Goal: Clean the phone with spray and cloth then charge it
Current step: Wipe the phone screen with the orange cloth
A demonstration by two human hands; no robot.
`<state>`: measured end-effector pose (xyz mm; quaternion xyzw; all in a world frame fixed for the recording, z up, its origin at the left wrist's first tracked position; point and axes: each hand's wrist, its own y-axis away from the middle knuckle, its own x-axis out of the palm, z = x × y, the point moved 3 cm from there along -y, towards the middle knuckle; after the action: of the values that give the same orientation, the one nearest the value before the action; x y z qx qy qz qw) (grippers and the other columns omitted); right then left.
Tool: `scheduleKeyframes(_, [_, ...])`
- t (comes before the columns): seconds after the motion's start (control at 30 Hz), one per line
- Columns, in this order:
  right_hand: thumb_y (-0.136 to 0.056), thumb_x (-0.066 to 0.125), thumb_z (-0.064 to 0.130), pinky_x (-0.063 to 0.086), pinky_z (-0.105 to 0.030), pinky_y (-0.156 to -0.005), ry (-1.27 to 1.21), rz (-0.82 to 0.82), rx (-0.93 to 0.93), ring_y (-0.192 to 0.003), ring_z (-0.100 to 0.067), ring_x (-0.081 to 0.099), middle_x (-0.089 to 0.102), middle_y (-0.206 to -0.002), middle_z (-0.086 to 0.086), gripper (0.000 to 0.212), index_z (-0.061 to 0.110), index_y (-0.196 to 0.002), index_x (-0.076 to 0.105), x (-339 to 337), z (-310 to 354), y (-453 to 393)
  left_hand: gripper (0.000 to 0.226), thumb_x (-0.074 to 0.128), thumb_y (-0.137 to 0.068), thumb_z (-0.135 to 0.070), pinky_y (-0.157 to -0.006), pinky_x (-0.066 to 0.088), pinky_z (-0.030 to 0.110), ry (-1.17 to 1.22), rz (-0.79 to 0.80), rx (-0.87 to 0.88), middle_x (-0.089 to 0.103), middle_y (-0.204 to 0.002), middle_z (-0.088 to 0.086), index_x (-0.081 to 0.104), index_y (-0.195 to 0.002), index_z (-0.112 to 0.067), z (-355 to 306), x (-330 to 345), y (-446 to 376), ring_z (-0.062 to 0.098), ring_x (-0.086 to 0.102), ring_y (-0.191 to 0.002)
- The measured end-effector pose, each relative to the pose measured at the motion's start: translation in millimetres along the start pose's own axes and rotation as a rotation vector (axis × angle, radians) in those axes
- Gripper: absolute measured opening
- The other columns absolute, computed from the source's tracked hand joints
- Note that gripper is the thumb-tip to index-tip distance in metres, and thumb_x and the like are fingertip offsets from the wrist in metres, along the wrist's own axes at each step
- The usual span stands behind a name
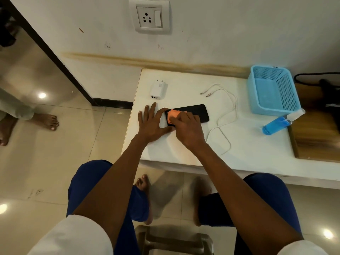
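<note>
A black phone [197,113] lies flat on the white table [248,144], screen side not clear. My right hand [187,128] grips a bunched orange cloth [173,115] and presses it on the phone's left end. My left hand [153,122] lies flat on the table with fingers spread, thumb and forefinger against the phone's left edge. A white charger adapter [158,89] sits behind the hands. A white cable [225,115] loops to the right of the phone. A spray bottle of blue liquid [279,123] lies on its side at the right.
A light blue mesh basket [274,90] stands at the back right. A wall socket with switch [149,16] is above the table. Another person's bare feet [46,121] are on the tiled floor at left. A stool [174,240] is under me.
</note>
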<state>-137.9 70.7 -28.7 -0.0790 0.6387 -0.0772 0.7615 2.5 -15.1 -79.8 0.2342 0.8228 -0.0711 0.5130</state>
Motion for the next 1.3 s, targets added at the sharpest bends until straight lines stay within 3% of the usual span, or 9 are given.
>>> scheduleKeyframes(0.17, [-0.083, 0.067, 0.012, 0.045, -0.045, -0.081, 0.083, -0.029, -0.084, -0.092, -0.034, 0.060, 0.066, -0.105, -0.010, 0.034, 0.027, -0.113, 0.072, -9.1, -22.5, 13.4, 0.088, 0.058, -0.080, -0.072, -0.117, -0.012, 0.053, -0.022, 0.025, 0.002, -0.004, -0.166, 0.006, 0.024, -0.152, -0.036, -0.7, -1.5, 0.1, 0.031, -0.013, -0.152])
scheduleKeyframes(0.4, [-0.088, 0.050, 0.004, 0.039, -0.045, -0.085, 0.234, 0.026, 0.287, -0.097, -0.034, 0.055, 0.064, -0.105, -0.012, 0.043, 0.024, -0.123, 0.066, -26.7, -83.3, 28.3, 0.086, 0.055, -0.080, -0.074, -0.117, -0.014, 0.052, -0.028, 0.040, 0.003, -0.006, -0.166, 0.005, 0.023, -0.152, -0.038, 0.9, -0.7, -1.0, 0.031, -0.015, -0.151])
scheduleKeyframes(0.53, [-0.080, 0.056, -0.001, 0.043, -0.044, -0.079, 0.194, -0.025, 0.214, -0.090, -0.038, 0.059, 0.066, -0.100, -0.016, 0.040, 0.017, -0.112, 0.072, -21.8, -59.2, 26.4, 0.086, 0.056, -0.080, -0.074, -0.117, -0.013, 0.052, -0.031, 0.037, -0.002, -0.004, -0.166, 0.005, 0.024, -0.152, -0.039, 0.8, -0.7, -1.7, 0.031, -0.014, -0.151])
scheduleKeyframes(0.63, [-0.083, 0.059, 0.006, 0.044, -0.045, -0.080, 0.146, 0.011, 0.069, -0.098, -0.037, 0.059, 0.065, -0.108, -0.014, 0.036, 0.019, -0.115, 0.069, -13.2, -33.4, 21.6, 0.088, 0.056, -0.079, -0.075, -0.117, -0.012, 0.053, -0.041, 0.031, -0.003, -0.004, -0.166, 0.005, 0.023, -0.152, -0.038, 1.5, 0.0, -1.9, 0.031, -0.013, -0.152])
scheduleKeyframes(0.8, [-0.083, 0.066, 0.012, 0.047, -0.045, -0.080, 0.120, 0.012, -0.056, -0.095, -0.034, 0.060, 0.066, -0.104, -0.012, 0.031, 0.021, -0.112, 0.069, -9.9, -15.1, 13.7, 0.089, 0.056, -0.079, -0.075, -0.117, -0.011, 0.054, -0.042, 0.022, 0.002, -0.004, -0.166, 0.005, 0.023, -0.153, -0.038, 1.3, 0.4, -2.1, 0.032, -0.012, -0.152])
scheduleKeyframes(1.07, [-0.079, 0.064, 0.003, 0.044, -0.042, -0.074, 0.195, -0.061, 0.194, -0.081, -0.035, 0.060, 0.066, -0.087, -0.009, 0.033, 0.026, -0.100, 0.076, -31.9, -69.3, 17.3, 0.085, 0.057, -0.081, -0.073, -0.117, -0.014, 0.052, -0.026, 0.054, -0.009, -0.007, -0.166, 0.004, 0.023, -0.152, -0.039, 0.7, -1.1, -1.1, 0.029, -0.016, -0.151])
scheduleKeyframes(1.3, [-0.101, 0.050, 0.033, 0.042, -0.040, -0.078, 0.010, 0.133, 0.219, -0.097, -0.032, 0.056, 0.066, -0.096, -0.009, 0.024, 0.025, -0.111, 0.071, -24.3, -89.2, 2.7, 0.085, 0.056, -0.080, -0.075, -0.117, -0.013, 0.052, -0.024, 0.037, -0.004, -0.005, -0.166, 0.004, 0.024, -0.150, -0.041, 3.2, 2.2, -2.8, 0.030, -0.014, -0.151])
